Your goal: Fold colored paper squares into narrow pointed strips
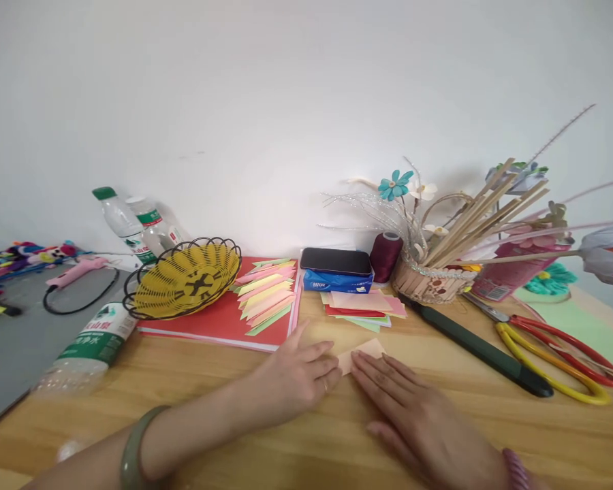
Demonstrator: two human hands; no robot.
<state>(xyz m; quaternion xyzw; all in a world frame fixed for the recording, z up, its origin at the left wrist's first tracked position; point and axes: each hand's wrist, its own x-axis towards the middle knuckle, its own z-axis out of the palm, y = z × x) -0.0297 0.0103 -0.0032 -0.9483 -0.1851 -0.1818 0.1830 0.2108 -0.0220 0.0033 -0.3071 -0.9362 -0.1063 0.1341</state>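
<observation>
A small peach paper piece (364,354) lies on the wooden table between my hands. My left hand (299,371) rests at its left edge, fingers spread, a ring on one finger and a green bangle on the wrist. Flat on the paper's right part are the fingertips of my right hand (413,401), its thumb apart from the fingers. Behind the paper sits a small stack of coloured paper (362,304). Folded paper pieces (268,296) in pink, yellow and green are lined up on a red sheet (194,324).
A yellow basket (186,279) and plastic bottles (95,344) stand or lie at the left, near a pink glue gun (76,272). A phone (336,260) rests on a blue packet. Scissors (556,347), a dark green tool (480,347) and a flower pot (432,282) are right.
</observation>
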